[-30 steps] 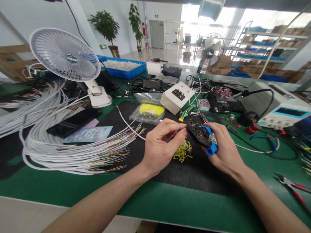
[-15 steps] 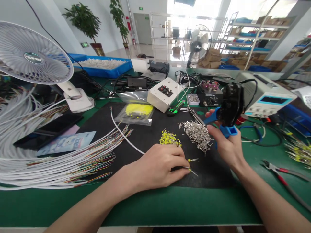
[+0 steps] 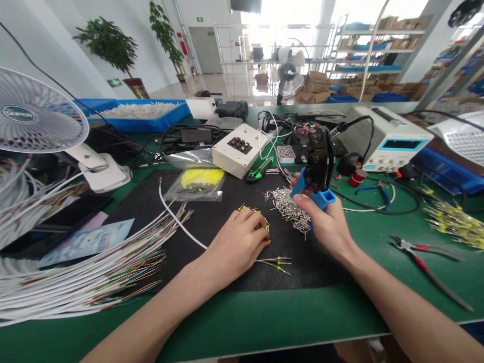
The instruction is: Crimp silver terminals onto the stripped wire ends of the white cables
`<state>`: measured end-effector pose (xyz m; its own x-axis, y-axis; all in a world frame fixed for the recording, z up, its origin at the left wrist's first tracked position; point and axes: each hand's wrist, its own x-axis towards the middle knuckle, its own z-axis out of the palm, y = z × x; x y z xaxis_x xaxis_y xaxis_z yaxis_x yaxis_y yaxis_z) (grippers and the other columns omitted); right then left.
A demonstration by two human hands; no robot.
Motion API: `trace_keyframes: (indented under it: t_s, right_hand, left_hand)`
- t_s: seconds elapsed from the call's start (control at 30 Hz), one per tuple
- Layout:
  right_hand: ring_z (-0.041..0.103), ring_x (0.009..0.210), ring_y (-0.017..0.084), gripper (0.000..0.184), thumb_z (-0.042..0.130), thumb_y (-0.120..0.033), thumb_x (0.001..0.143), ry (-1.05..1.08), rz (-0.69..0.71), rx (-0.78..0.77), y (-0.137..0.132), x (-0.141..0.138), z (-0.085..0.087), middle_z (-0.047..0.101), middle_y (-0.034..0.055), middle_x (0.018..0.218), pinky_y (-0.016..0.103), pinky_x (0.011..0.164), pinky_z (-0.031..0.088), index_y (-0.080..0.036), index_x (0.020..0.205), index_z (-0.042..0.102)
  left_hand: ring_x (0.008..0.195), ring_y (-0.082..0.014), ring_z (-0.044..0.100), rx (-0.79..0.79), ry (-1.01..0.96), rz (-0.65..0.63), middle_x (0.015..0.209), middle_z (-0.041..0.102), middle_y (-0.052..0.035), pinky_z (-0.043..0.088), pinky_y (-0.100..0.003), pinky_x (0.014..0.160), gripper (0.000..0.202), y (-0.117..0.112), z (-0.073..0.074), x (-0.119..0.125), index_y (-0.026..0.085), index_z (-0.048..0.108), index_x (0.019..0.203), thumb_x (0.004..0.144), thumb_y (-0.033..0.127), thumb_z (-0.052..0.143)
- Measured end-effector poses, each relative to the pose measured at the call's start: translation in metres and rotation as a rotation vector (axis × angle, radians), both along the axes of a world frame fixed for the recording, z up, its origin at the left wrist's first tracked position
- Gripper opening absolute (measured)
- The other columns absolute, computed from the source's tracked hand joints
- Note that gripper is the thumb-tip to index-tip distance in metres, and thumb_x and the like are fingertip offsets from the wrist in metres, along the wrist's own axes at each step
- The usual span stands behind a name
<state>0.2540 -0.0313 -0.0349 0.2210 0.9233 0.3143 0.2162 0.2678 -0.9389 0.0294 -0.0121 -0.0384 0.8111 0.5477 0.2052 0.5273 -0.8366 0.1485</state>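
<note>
My left hand (image 3: 242, 234) has its fingers curled down on a small pile of yellow-collared ferrules (image 3: 267, 228). Whatever its fingertips pinch is hidden. Beneath that hand runs a white cable (image 3: 177, 222); its thin wires (image 3: 270, 262), tipped with yellow ferrules, stick out to the right over the black mat (image 3: 242, 277). In my right hand (image 3: 325, 217) is a crimping tool (image 3: 317, 169) with blue handles and a black head, held upright. Its handles stand apart. Just left of this hand lies a heap of bare silver pins (image 3: 289, 206).
White cables (image 3: 94, 267) with stripped ends cover the left side, near a white fan (image 3: 102, 171). Behind the mat are a bag of yellow pieces (image 3: 200, 179), a switch box (image 3: 238, 151) and a green knife (image 3: 260, 169). Red-handled cutters (image 3: 427, 262) lie at right, below a power supply (image 3: 393, 141).
My left hand has moved from the ferrule-tipped wire ends up onto the yellow pile, leaving those ends lying on the mat. The right hand still holds the crimping tool. The view has shifted right.
</note>
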Motion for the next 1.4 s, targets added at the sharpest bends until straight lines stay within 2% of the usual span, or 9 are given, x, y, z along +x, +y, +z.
trace_keyframes:
  t_s: [0.13, 0.27, 0.43, 0.6, 0.73, 0.8, 0.9, 1.07, 1.4]
  right_hand:
    - [0.068, 0.104, 0.025, 0.038, 0.069, -0.043, 0.089, 0.028, 0.004, -0.003, -0.001, 0.001, 0.000, 0.073, 0.0053, 0.119, 0.051, 0.104, 0.050, -0.026, 0.123, 0.066]
    - [0.067, 0.113, 0.027, 0.039, 0.070, -0.041, 0.089, 0.088, 0.039, -0.012, -0.002, 0.001, 0.001, 0.071, 0.0054, 0.126, 0.052, 0.108, 0.047, -0.026, 0.125, 0.066]
    - [0.064, 0.122, 0.028, 0.041, 0.072, -0.039, 0.089, 0.100, 0.143, -0.090, -0.012, -0.003, 0.008, 0.070, 0.0046, 0.131, 0.053, 0.116, 0.040, -0.028, 0.128, 0.067]
    - [0.056, 0.133, 0.029, 0.041, 0.069, -0.027, 0.089, 0.459, 0.468, -0.298, -0.031, -0.017, 0.024, 0.067, 0.0057, 0.137, 0.052, 0.119, 0.037, -0.026, 0.130, 0.067]
    - [0.055, 0.133, 0.038, 0.045, 0.055, -0.019, 0.090, 0.810, 0.844, -0.484, -0.043, -0.027, 0.035, 0.063, 0.0162, 0.140, 0.061, 0.107, 0.045, -0.015, 0.134, 0.065]
    - [0.055, 0.132, 0.040, 0.049, 0.051, -0.017, 0.088, 0.903, 1.006, -0.580, -0.047, -0.032, 0.035, 0.063, 0.0208, 0.139, 0.062, 0.104, 0.045, -0.010, 0.136, 0.063]
    - [0.056, 0.130, 0.042, 0.055, 0.052, -0.017, 0.084, 0.976, 1.115, -0.684, -0.049, -0.038, 0.029, 0.063, 0.0243, 0.137, 0.063, 0.102, 0.045, -0.007, 0.137, 0.060]
    - [0.059, 0.128, 0.042, 0.061, 0.055, -0.022, 0.079, 1.003, 1.191, -0.784, -0.052, -0.043, 0.018, 0.064, 0.0249, 0.135, 0.059, 0.099, 0.047, -0.006, 0.138, 0.059]
    - [0.064, 0.124, 0.037, 0.061, 0.057, -0.027, 0.078, 1.035, 1.242, -0.801, -0.053, -0.042, 0.019, 0.067, 0.0206, 0.132, 0.048, 0.100, 0.049, -0.008, 0.136, 0.062]
  left_hand:
    - [0.101, -0.0255, 0.054, 0.024, -0.066, 0.002, 0.110, 0.066, -0.0099, 0.040, -0.041, 0.082, 0.014, -0.001, 0.002, 0.003, 0.017, 0.067, 0.097, 0.101, 0.021, 0.055]
    - [0.099, -0.0203, 0.060, -0.036, -0.368, 0.062, 0.107, 0.068, -0.0083, 0.045, -0.036, 0.087, 0.010, 0.002, 0.008, -0.004, 0.017, 0.062, 0.107, 0.102, 0.019, 0.053]
    - [0.075, -0.0147, 0.064, -0.380, -0.778, 0.332, 0.089, 0.071, -0.0037, 0.049, -0.027, 0.070, 0.019, 0.010, 0.017, -0.017, 0.018, 0.065, 0.110, 0.099, 0.033, 0.060]
    - [0.074, -0.0120, 0.062, -0.868, -1.135, 0.394, 0.092, 0.073, -0.0071, 0.049, -0.023, 0.068, 0.034, 0.025, 0.019, -0.022, 0.015, 0.073, 0.114, 0.090, 0.040, 0.072]
    - [0.079, -0.0089, 0.064, -1.129, -1.343, 0.337, 0.100, 0.073, -0.0071, 0.049, -0.018, 0.072, 0.028, 0.027, 0.021, -0.025, 0.015, 0.075, 0.108, 0.085, 0.031, 0.079]
    - [0.079, -0.0078, 0.065, -1.204, -1.394, 0.313, 0.100, 0.073, -0.0062, 0.050, -0.016, 0.072, 0.026, 0.025, 0.022, -0.025, 0.016, 0.074, 0.107, 0.085, 0.028, 0.080]
    - [0.075, -0.0060, 0.064, -1.278, -1.426, 0.312, 0.098, 0.074, -0.0049, 0.049, -0.014, 0.069, 0.024, 0.021, 0.024, -0.024, 0.016, 0.075, 0.104, 0.084, 0.026, 0.081]
    - [0.063, -0.0027, 0.059, -1.317, -1.472, 0.327, 0.087, 0.071, -0.0016, 0.047, -0.012, 0.061, 0.022, 0.016, 0.026, -0.021, 0.014, 0.078, 0.097, 0.080, 0.025, 0.085]
    - [0.069, -0.0032, 0.058, -1.373, -1.502, 0.208, 0.093, 0.071, -0.0018, 0.047, -0.013, 0.066, 0.020, 0.011, 0.021, -0.019, 0.017, 0.078, 0.101, 0.082, 0.021, 0.083]
